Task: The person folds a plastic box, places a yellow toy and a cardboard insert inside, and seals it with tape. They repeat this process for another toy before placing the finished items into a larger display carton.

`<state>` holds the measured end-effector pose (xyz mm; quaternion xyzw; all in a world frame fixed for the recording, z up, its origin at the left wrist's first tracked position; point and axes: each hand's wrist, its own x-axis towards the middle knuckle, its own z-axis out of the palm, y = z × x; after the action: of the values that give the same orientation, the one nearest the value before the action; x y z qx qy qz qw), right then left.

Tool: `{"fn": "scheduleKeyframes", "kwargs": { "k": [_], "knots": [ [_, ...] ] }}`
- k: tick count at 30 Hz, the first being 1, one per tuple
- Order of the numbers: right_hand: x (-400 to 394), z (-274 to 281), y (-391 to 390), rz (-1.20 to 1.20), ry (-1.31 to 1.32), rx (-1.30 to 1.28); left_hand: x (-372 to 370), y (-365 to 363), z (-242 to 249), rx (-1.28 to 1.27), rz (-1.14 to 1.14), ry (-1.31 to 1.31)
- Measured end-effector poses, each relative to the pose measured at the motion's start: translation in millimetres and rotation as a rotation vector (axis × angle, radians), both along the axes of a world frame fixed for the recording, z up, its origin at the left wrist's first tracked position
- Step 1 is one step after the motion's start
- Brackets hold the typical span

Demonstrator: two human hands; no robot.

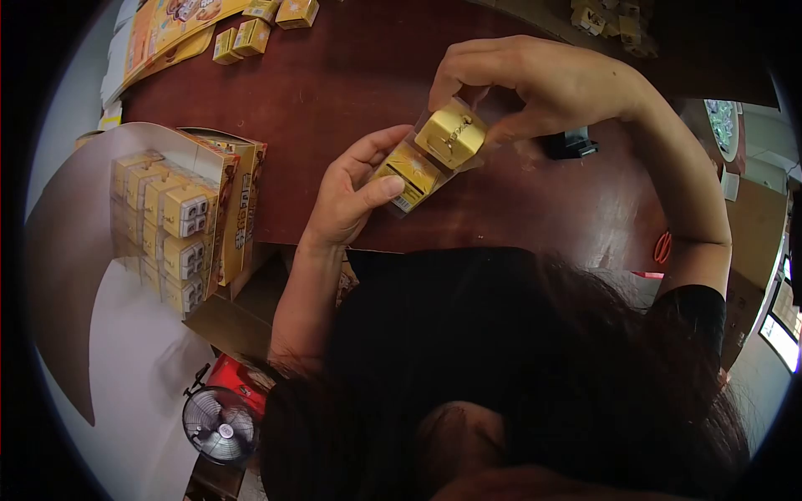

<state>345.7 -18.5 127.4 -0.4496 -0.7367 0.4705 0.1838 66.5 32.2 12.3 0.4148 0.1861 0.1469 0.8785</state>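
Observation:
My left hand [355, 184] is closed round a small yellow box [411, 177] with a printed label, its thumb pressed on the near face. Clear plastic wrap shows around this box and along its edges. Directly above and touching it is a shiny gold box [452, 135] with dark script on its face. The fingers of my right hand [535, 88] bend over the gold box from above, pinching it at its top and right side. Both boxes are tilted, held up over the dark red table [334, 92].
Several yellow boxes [251, 37] lie by printed packaging sheets [171, 33] at the far left. At left, an open display carton [230, 209] stands beside stacked boxes [163, 209]. A black object [573, 144] and red-handled scissors [662, 247] lie to the right. A fan [219, 424] stands below.

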Motion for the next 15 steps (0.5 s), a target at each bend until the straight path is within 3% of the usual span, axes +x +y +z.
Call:
{"fn": "scheduleKeyframes", "kwargs": {
  "k": [2, 5, 9, 12, 14, 15],
  "knots": [
    [3, -4, -1, 0.093, -0.003, 0.197, 1, -3, 0, 0.0, -0.008, -0.016],
    [6, -11, -5, 0.147, 0.109, 0.294, 4, -7, -5, 0.03, -0.017, -0.068],
    [3, -24, -37, 0.02, 0.09, 0.27, 9, -15, -9, 0.106, 0.053, -0.098],
    [-12, -39, -65, -0.452, 0.117, 0.554, 15, -24, 6, 0.278, 0.211, -0.091],
    [-56, -74, -84, -0.759, 0.558, 0.326, 23, -36, -2, 0.393, 0.284, -0.119],
    [-71, -84, -88, -0.826, 0.612, 0.277, 26, -40, -7, 0.517, 0.358, -0.149]
  ]
}}
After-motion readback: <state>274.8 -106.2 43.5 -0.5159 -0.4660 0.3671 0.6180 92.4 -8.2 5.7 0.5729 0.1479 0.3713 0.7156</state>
